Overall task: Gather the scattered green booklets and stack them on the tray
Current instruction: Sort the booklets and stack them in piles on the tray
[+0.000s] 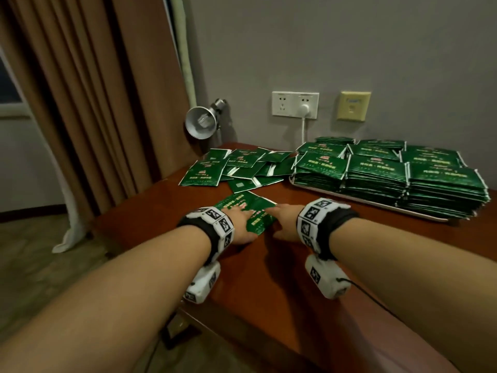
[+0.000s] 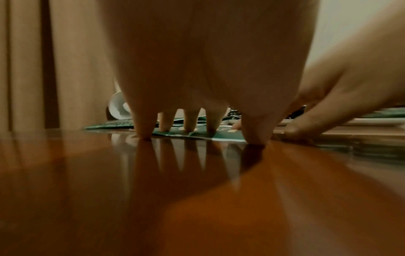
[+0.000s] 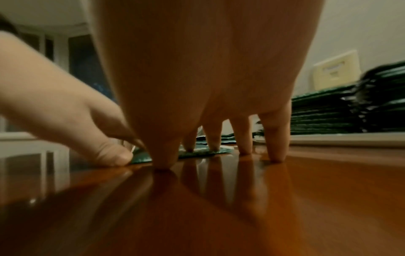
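Note:
A small pile of green booklets lies on the wooden table near me. My left hand presses on its left side with straight, spread fingers, and my right hand does the same on its right side. In the left wrist view the left hand stands on its fingertips across the booklets. In the right wrist view the right hand has two fingertips on a booklet and the others on the table. More scattered booklets lie further back. The tray at the right holds tall stacks.
A metal clamp lamp stands at the table's back left corner. A white plug and cord hang from the wall sockets behind the tray. Brown curtains hang at the left. The table edge runs close to my left wrist.

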`<state>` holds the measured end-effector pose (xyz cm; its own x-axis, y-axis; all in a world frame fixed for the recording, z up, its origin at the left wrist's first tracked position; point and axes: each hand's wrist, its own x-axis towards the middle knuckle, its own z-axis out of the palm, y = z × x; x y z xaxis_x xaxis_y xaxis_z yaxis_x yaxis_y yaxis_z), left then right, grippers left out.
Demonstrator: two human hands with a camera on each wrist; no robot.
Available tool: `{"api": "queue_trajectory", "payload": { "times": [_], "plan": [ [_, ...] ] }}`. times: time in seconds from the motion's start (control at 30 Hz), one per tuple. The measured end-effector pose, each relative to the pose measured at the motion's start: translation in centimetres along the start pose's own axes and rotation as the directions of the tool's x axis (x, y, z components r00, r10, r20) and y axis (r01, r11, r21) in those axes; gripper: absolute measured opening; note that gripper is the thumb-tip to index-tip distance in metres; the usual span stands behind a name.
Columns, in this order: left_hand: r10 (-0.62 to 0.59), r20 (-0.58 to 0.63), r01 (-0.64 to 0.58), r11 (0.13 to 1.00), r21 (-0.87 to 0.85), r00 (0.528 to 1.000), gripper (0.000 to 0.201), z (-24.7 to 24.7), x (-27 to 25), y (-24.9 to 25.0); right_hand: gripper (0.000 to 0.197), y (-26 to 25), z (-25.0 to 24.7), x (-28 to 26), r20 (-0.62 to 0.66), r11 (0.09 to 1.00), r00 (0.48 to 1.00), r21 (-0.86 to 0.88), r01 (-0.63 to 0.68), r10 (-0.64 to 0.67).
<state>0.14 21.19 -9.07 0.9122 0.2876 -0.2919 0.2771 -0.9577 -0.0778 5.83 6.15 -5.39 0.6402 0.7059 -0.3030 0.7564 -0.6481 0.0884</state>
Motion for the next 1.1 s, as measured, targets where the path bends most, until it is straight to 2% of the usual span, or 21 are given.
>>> {"api": "queue_trajectory", "payload": {
  "times": [0.33,0.67,0.83,0.97,1.03,1.1],
  "plan": [
    [-0.011,-0.018,0.008,0.989,-0.148,1.0,0.081,-1.1,-0.7,0.7,0.064,-1.4,0.1,1.3,0.077,0.984,0.99,-0.147,-0.106,0.118],
    [-0.027,0.013,0.028,0.988,-0.154,1.0,0.08,-1.8,-1.8,1.0,0.067,-1.3,0.3,1.9,0.138,0.979,0.977,-0.142,-0.145,0.165],
    [-0.045,-0.003,0.043,0.976,-0.214,0.999,0.089,-1.4,-0.5,0.4,0.07,-0.9,0.9,2.7,0.125,0.981,0.978,-0.127,-0.149,0.165],
    [-0.138,0.007,0.134,0.944,-0.302,0.99,0.105,-1.4,-0.1,0.0,0.073,-0.7,1.1,3.1,0.097,0.982,0.982,-0.114,-0.148,0.16],
    [-0.218,-0.053,0.188,0.923,-0.336,0.975,0.094,-2.3,0.2,-0.3,0.075,-0.6,1.2,3.3,0.104,0.983,0.982,-0.107,-0.149,0.161],
    [-0.287,-0.126,0.251,0.937,-0.241,0.95,0.076,-3.0,0.7,-1.2,0.077,-0.6,1.2,3.6,0.116,0.982,0.979,-0.102,-0.157,0.169]
  ]
}}
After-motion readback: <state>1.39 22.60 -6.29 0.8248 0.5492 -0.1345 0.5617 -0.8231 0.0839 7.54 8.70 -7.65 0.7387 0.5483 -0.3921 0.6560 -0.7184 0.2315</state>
